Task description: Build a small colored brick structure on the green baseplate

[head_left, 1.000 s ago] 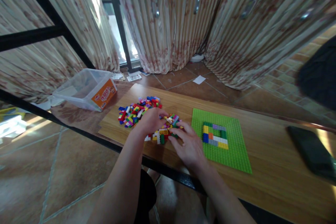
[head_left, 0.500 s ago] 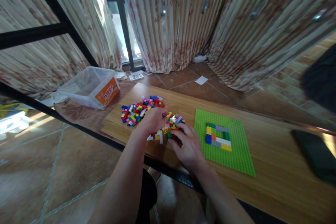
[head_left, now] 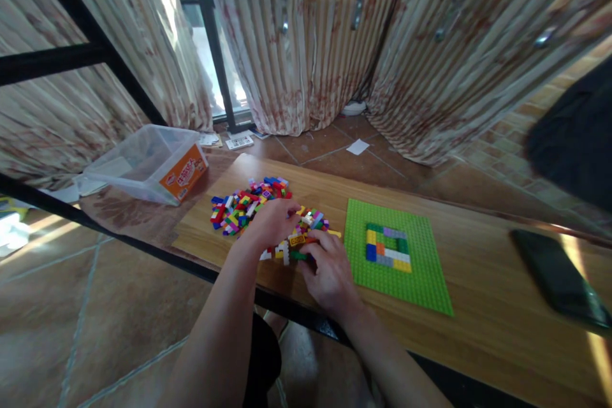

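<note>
At the near edge of the wooden table (head_left: pixel 478 331), the right hand (head_left: pixel 331 275) is held low over loose bricks, with its fingers curved and its thumb separated from them by a narrow gap; whether a brick is gripped inside cannot be told, since the place is covered by the fingers. Just to the left of the thumb, a green brick (head_left: pixel 299 255) is seen, with its long axis laid roughly from left to right, so that one end is turned toward this hand. Directly beyond it, a yellow brick (head_left: pixel 297 240) with printed marks is placed in about the same direction, close to the right fingertips. By these two bricks, the right hand is found nearer than the left. A white brick (head_left: pixel 286 253) is seen to the left of them.

A little farther, the left hand (head_left: pixel 273 222) is shown from its back, with its fingers bent toward the small pile (head_left: pixel 314 219); what is held there is hidden and cannot be told. Just to the right of the right hand, a green baseplate (head_left: pixel 425 290) is laid flat, and on it a ring of bricks (head_left: pixel 392 255) is built. Behind the left hand, the big pile (head_left: pixel 246 205) is spread. Still farther, at the left, a clear box (head_left: pixel 138 169) is placed.
</note>
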`<state>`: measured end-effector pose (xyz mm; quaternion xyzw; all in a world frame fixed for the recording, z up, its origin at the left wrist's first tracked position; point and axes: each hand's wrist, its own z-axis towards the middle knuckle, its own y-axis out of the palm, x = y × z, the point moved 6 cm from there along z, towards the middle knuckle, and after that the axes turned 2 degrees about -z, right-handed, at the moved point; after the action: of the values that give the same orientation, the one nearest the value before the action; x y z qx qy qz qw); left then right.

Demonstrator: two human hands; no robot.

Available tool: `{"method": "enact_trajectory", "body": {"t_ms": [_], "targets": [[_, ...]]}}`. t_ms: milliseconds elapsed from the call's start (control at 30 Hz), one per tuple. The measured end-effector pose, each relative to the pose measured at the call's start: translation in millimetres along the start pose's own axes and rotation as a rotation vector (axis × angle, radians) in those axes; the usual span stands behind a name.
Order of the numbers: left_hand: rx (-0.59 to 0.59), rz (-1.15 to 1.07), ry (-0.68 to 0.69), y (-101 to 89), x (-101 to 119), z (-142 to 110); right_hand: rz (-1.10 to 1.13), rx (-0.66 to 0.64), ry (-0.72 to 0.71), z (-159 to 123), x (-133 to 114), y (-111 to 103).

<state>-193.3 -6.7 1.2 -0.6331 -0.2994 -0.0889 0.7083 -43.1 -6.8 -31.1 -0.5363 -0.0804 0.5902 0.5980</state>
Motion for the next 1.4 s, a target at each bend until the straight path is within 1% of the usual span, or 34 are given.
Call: {"method": "enact_trajectory", "body": {"t_ms": [200, 333, 400, 500, 567, 633, 700, 767, 867, 967, 1033, 1133, 1267, 1333, 1400], "targets": [[-0.002, 0.009, 0.03, -3.1, 6, 0, 0.12, -0.007, 0.042, 4, -1, -11], [0.023, -0.032, 0.041, -3.2, 7, 2, 0.204, -0.016, 0.109, 5, 6, -21], [0.027, -0.108, 0.079, -0.6, 10, 4, 0.247, 0.009, 0.138, 4, 11, -26], [0.016, -0.326, 0.163, 5.4, 23, 4, 0.302, 0.079, 0.197, 3, 23, -36], [-0.045, -0.492, 0.212, 12.2, 37, 3, 0.341, 0.135, 0.258, 2, 33, -44], [-0.152, -0.609, 0.242, 21.0, 51, 1, 0.4, 0.179, 0.322, 0, 44, -50], [-0.233, -0.655, 0.247, 28.7, 63, 0, 0.458, 0.202, 0.37, -2, 53, -55], [-0.26, -0.663, 0.228, 34.5, 69, 1, 0.486, 0.219, 0.398, -3, 59, -60], [-0.249, -0.712, 0.171, 42.9, 71, 6, 0.445, 0.226, 0.403, -5, 60, -67], [-0.229, -0.792, 0.13, 53.0, 74, 10, 0.332, 0.212, 0.388, -7, 61, -76], [-0.222, -0.814, 0.125, 59.9, 79, 12, 0.255, 0.209, 0.375, -10, 67, -86], [-0.185, -0.748, 0.137, 66.6, 86, 13, 0.159, 0.229, 0.362, -16, 87, -106], [-0.111, -0.607, 0.149, 68.6, 93, 12, 0.005, 0.271, 0.449, -28, 129, -132], [-0.096, -0.567, 0.144, 69.6, 95, 11, -0.047, 0.259, 0.467, -32, 143, -137], [-0.094, -0.52, 0.151, 71.2, 98, 11, -0.074, 0.226, 0.455, -34, 150, -136]]}}
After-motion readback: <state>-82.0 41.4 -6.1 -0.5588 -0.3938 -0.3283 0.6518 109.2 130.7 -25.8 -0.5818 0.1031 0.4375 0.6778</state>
